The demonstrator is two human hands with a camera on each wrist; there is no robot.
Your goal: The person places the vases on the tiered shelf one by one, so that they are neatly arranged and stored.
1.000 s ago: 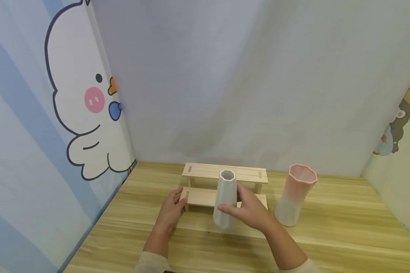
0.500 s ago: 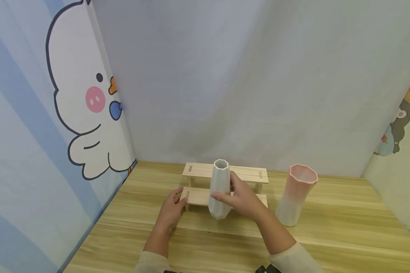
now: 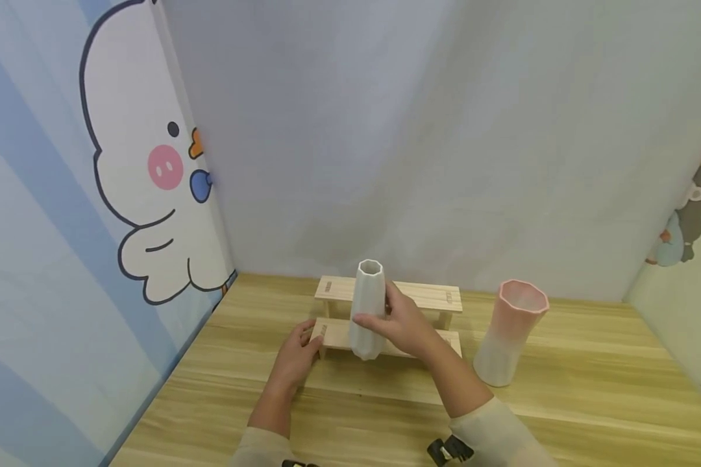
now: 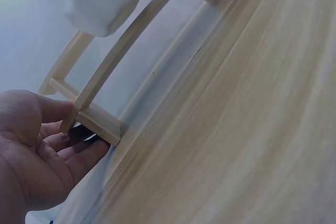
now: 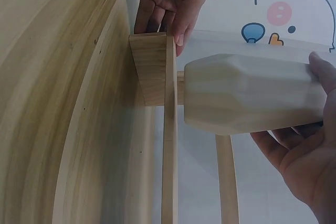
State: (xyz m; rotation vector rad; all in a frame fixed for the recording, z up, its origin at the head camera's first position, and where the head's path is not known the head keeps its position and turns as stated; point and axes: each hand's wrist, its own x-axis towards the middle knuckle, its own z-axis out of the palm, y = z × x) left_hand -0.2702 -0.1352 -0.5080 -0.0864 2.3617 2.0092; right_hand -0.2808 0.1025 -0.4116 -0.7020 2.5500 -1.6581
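Note:
My right hand (image 3: 409, 327) grips a white faceted vase (image 3: 367, 308) by its side, thumb across the front and fingers behind. The vase stands upright, and in the right wrist view its base (image 5: 202, 95) is close over the board of the lower wooden shelf (image 3: 335, 333). At that shelf's left end, my left hand (image 3: 295, 357) holds the board's edge. The left wrist view shows its thumb on top (image 4: 58, 109) and the other fingers round the end leg (image 4: 100, 124). Part of the shelf is hidden behind the vase and right hand.
Just behind stands a taller wooden shelf (image 3: 426, 297). To the right, a pink-and-white vase (image 3: 514, 331) stands upright on the wood-grain table (image 3: 584, 370). A grey cloth backdrop (image 3: 420, 143) rises at the back, and a wall with a cartoon duck (image 3: 134, 130) is at left.
My right hand has lifted the white vase and carried it left and away from me, from before the lower shelf to over it. The left hand keeps its hold on the shelf end.

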